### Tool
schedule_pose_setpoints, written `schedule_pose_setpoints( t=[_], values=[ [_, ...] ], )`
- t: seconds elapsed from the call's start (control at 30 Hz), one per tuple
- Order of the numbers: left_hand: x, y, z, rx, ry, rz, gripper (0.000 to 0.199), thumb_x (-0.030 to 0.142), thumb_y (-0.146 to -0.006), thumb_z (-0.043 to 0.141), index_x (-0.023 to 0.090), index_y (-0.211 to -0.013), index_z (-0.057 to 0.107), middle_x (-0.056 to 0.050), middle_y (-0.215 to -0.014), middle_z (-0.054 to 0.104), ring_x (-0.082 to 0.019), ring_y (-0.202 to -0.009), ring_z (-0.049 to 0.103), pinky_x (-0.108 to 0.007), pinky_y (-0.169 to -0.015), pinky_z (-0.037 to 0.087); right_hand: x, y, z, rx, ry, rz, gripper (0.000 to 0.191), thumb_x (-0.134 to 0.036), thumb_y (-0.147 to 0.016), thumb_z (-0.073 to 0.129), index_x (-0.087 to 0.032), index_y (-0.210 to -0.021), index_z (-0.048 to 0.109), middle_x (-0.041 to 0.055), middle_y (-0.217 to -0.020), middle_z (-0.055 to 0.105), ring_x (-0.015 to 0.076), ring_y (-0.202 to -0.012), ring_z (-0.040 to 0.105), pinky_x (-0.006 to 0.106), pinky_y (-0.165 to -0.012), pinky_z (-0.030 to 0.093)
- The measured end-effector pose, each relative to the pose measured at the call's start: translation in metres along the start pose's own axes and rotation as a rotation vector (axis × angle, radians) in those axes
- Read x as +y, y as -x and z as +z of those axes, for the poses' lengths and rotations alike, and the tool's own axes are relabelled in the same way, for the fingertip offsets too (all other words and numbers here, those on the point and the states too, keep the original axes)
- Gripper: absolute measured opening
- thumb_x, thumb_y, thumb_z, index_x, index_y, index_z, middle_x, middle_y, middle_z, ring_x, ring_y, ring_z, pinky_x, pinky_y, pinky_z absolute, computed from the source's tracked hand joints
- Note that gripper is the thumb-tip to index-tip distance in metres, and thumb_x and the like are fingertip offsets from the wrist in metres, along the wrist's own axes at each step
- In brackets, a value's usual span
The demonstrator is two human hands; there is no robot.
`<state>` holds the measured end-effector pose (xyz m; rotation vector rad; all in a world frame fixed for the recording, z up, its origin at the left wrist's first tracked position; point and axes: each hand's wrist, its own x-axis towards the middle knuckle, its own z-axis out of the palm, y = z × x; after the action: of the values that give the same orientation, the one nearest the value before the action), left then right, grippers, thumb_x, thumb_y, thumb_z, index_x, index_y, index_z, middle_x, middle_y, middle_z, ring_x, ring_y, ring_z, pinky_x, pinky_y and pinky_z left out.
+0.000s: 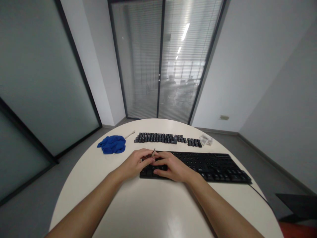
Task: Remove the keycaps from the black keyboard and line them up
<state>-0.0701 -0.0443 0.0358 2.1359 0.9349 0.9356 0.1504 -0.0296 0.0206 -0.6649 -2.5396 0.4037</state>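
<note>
My left hand [136, 163] and my right hand [174, 167] meet over the left end of a black keyboard [205, 163]. Between their fingertips a small, thin, dark-tipped piece [154, 151] sticks up; its kind is too small to tell. My left thumb and fingers pinch together around it. The right index and middle fingers close in from the other side, while the right thumb reaches down over the near-left keys. Many of the keyboard's key positions look bare of caps, and the hands hide part of its left side.
Loose black keycaps [156, 138] lie in rows behind the keyboard. Left of them are a blue cloth [112, 144] and a thin light-coloured brush or stick [129, 134]. Small white packets [206, 139] lie at right. The keyboard cable [260, 194] runs over the round white table's [138, 208] right edge.
</note>
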Motion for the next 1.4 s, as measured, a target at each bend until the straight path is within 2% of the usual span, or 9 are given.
schedule_pose_setpoints(
  t=[0.27, 0.4, 0.57, 0.87, 0.97, 1.1, 1.27, 1.4],
  values=[
    [0.004, -0.001, -0.006, -0.088, -0.062, 0.001, 0.019, 0.031, -0.093, 0.054, 0.020, -0.099, 0.068, -0.004, -0.099, 0.070, -0.019, -0.091, 0.062, -0.030, -0.083, 0.048, 0.003, 0.001, 0.003, -0.004, 0.044, -0.033, 0.028, -0.036, -0.090, 0.062, -0.025, -0.115, 0.071, 0.0080, -0.121, 0.065, 0.0223, -0.110, 0.059, 0.037, -0.098, 0.043],
    [0.007, 0.000, -0.009, -0.096, -0.100, -0.004, 0.019, 0.032, -0.093, 0.054, 0.020, -0.100, 0.067, -0.003, -0.096, 0.069, -0.018, -0.089, 0.062, -0.028, -0.081, 0.047, 0.004, 0.000, 0.004, 0.006, 0.052, -0.041, 0.030, -0.036, -0.090, 0.062, -0.025, -0.116, 0.070, 0.0083, -0.122, 0.065, 0.0223, -0.111, 0.059, 0.037, -0.098, 0.043],
    [0.003, 0.000, -0.011, -0.120, -0.126, 0.041, 0.019, 0.030, -0.094, 0.053, 0.022, -0.101, 0.068, -0.003, -0.101, 0.070, -0.019, -0.094, 0.062, -0.029, -0.085, 0.045, 0.003, -0.001, 0.004, -0.005, 0.054, -0.044, 0.028, -0.035, -0.091, 0.061, -0.025, -0.116, 0.070, 0.0081, -0.121, 0.065, 0.0221, -0.110, 0.059, 0.037, -0.098, 0.043],
    [-0.009, 0.001, -0.011, -0.041, 0.029, -0.095, 0.018, 0.033, -0.089, 0.057, 0.018, -0.091, 0.065, -0.002, -0.090, 0.065, -0.017, -0.084, 0.059, -0.023, -0.066, 0.046, 0.006, 0.000, 0.006, 0.003, 0.038, -0.012, 0.032, -0.038, -0.089, 0.062, -0.027, -0.119, 0.070, 0.0087, -0.121, 0.064, 0.0230, -0.111, 0.058, 0.039, -0.098, 0.043],
    [-0.017, 0.001, -0.014, -0.014, 0.167, -0.138, 0.020, 0.036, -0.085, 0.062, 0.016, -0.085, 0.062, -0.002, -0.082, 0.061, -0.016, -0.081, 0.056, -0.025, -0.069, 0.047, 0.006, 0.000, 0.006, 0.007, 0.025, 0.004, 0.032, -0.038, -0.089, 0.063, -0.027, -0.118, 0.070, 0.0085, -0.121, 0.064, 0.0227, -0.111, 0.058, 0.038, -0.098, 0.043],
    [-0.024, 0.003, -0.019, -0.039, 0.339, -0.208, 0.027, 0.041, -0.082, 0.066, 0.015, -0.084, 0.059, -0.002, -0.080, 0.060, -0.016, -0.077, 0.057, -0.028, -0.070, 0.049, 0.004, 0.000, 0.005, 0.005, 0.023, 0.012, 0.032, -0.037, -0.089, 0.063, -0.027, -0.119, 0.070, 0.0084, -0.121, 0.064, 0.0224, -0.111, 0.058, 0.038, -0.098, 0.043],
    [-0.021, 0.003, -0.015, 0.002, 0.219, -0.130, 0.024, 0.039, -0.084, 0.065, 0.015, -0.085, 0.065, -0.004, -0.082, 0.064, -0.018, -0.081, 0.058, -0.030, -0.076, 0.048, 0.004, 0.000, 0.005, 0.006, 0.038, 0.002, 0.032, -0.038, -0.089, 0.063, -0.025, -0.117, 0.071, 0.0083, -0.120, 0.065, 0.0223, -0.109, 0.059, 0.037, -0.097, 0.044],
    [-0.019, 0.003, -0.004, 0.053, 0.230, -0.111, 0.025, 0.038, -0.089, 0.060, 0.016, -0.099, 0.067, -0.005, -0.089, 0.067, -0.019, -0.087, 0.062, -0.031, -0.082, 0.049, 0.002, -0.002, 0.005, 0.009, 0.054, -0.018, 0.030, -0.036, -0.089, 0.063, -0.024, -0.115, 0.071, 0.0083, -0.120, 0.066, 0.0221, -0.110, 0.059, 0.037, -0.097, 0.045]
  ],
)
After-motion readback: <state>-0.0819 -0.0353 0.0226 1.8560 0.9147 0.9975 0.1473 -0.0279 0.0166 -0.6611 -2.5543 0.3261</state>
